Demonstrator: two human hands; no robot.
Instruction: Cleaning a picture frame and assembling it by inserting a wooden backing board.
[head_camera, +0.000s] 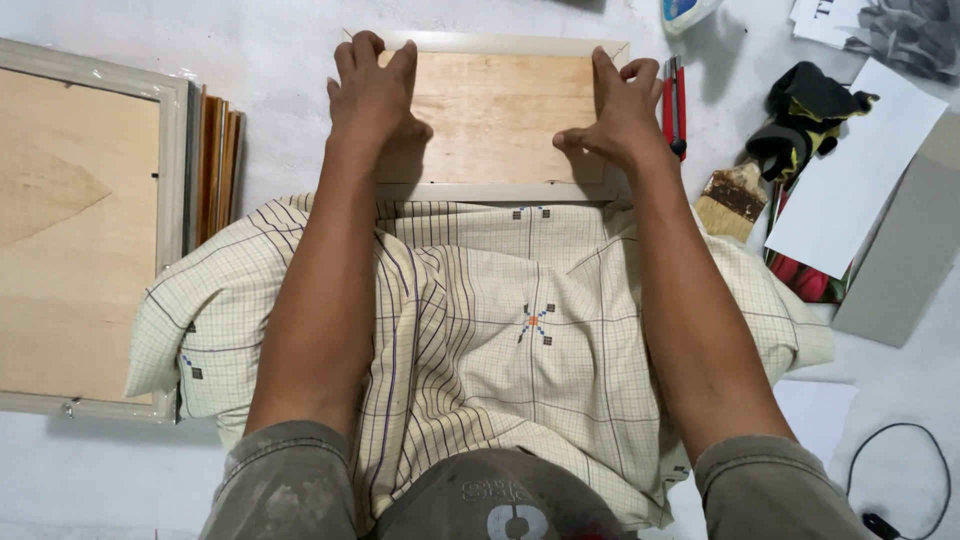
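We press both palms flat on the small picture frame (497, 185), which lies face down on the white floor (280, 70) just beyond our checked sarong (500, 330). The left hand (372, 90) covers its left edge, the right hand (620, 105) its right edge; the fingers are spread and grip nothing. The plywood backing (495, 115) seems already seated in the frame (fastening it looks not yet done). The long axis of the frame runs left to right before us.
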